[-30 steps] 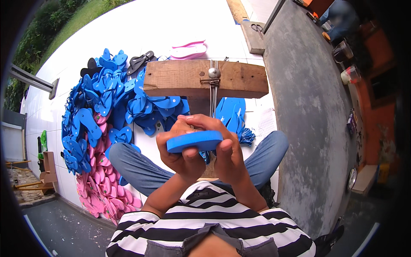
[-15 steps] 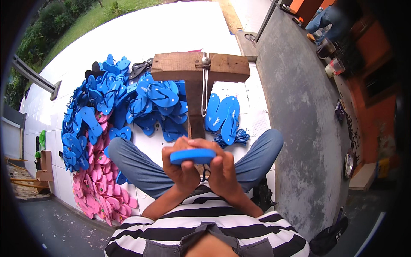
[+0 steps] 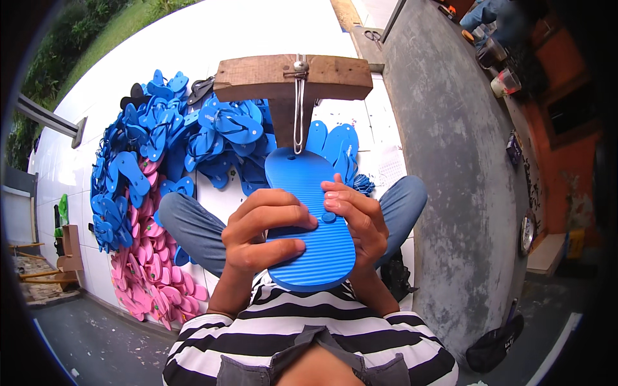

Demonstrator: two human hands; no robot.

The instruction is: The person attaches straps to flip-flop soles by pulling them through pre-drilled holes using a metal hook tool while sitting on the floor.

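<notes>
Both hands' grip pinches a blue sandal sole (image 3: 308, 219) above white floor tiles (image 3: 257, 26).

Far centre: T-shaped wooden stand (image 3: 293, 78) bearing a hanging metal wire hook (image 3: 299, 106). Left: heap of blue rubber flip-flops (image 3: 167, 148) on white tiled floor (image 3: 212, 32); nearer, pile of pink flip-flops (image 3: 145, 283). Right: grey concrete ledge (image 3: 450, 167).
</notes>
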